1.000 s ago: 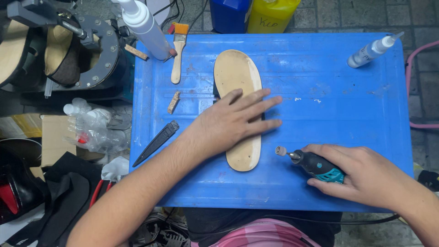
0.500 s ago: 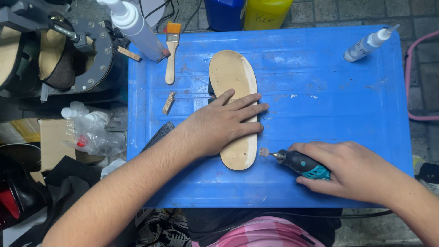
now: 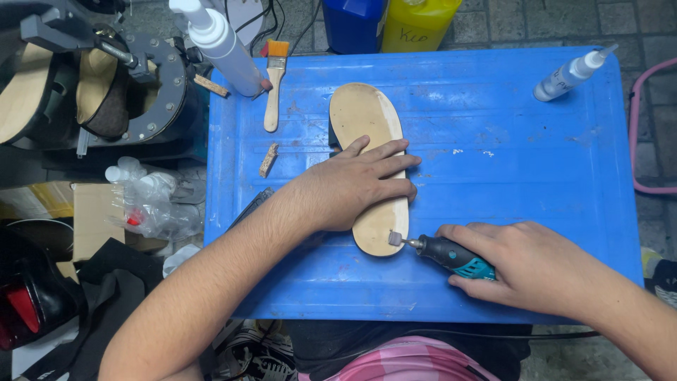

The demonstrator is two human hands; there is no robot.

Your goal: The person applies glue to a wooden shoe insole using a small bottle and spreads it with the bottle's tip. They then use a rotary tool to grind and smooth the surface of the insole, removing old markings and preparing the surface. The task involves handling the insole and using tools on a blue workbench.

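Observation:
A tan shoe sole (image 3: 367, 116) lies lengthwise on a blue plastic table (image 3: 508, 183). My left hand (image 3: 352, 187) presses flat on the middle of the sole, fingers spread toward the right. My right hand (image 3: 529, 264) grips a small black and teal rotary tool (image 3: 448, 254). The tool's grinding tip touches the near right edge of the sole at its heel end.
A wooden paintbrush (image 3: 273, 81) and a small wood chip (image 3: 269, 159) lie at the table's left. A white squeeze bottle (image 3: 572, 70) lies at the far right corner, another white bottle (image 3: 222, 46) at the far left. Blue (image 3: 352, 25) and yellow (image 3: 419, 25) jugs stand behind. A grey machine (image 3: 106, 77) sits to the left.
My right hand has carried the rotary tool leftward until its tip reached the sole's heel edge. My left hand has stayed pressed on the sole.

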